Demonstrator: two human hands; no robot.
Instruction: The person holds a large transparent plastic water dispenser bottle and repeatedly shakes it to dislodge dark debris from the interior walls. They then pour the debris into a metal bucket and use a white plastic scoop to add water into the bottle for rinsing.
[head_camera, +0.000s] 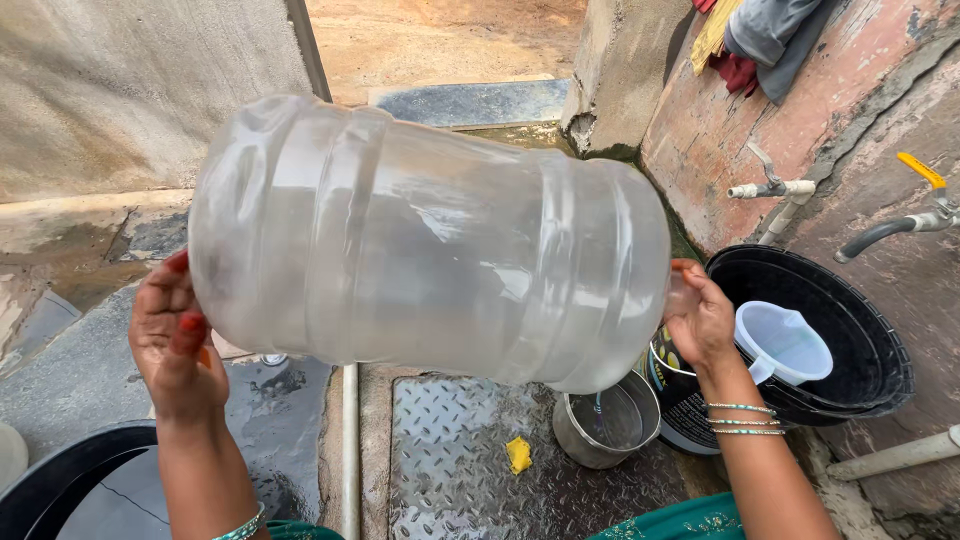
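Both hands carry the load: my left hand (172, 345) is spread wide and pressed flat against the base end of a large clear plastic water jug (430, 245), fingers curled up along its rim, while my right hand (702, 320) is cupped around the neck end on the other side. I see the jug lying nearly sideways in the air between them, tilted a little down toward the right, well above the ground and filling the middle of my view. Below it lies a wet diamond-pattern metal plate (470, 470) with a small yellow scrap (518, 455) on it. Just beside the plate stands a small steel pot (605, 420), and touching that is a dark bucket, mostly hidden behind my right wrist. To the right sits a big black tub (870, 340) holding a white plastic jug (785, 342). On the stained wall above it I make out a white tap (770, 187) and a yellow-handled tap (925, 205). Another black tub's rim (60, 470) shows at lower left.
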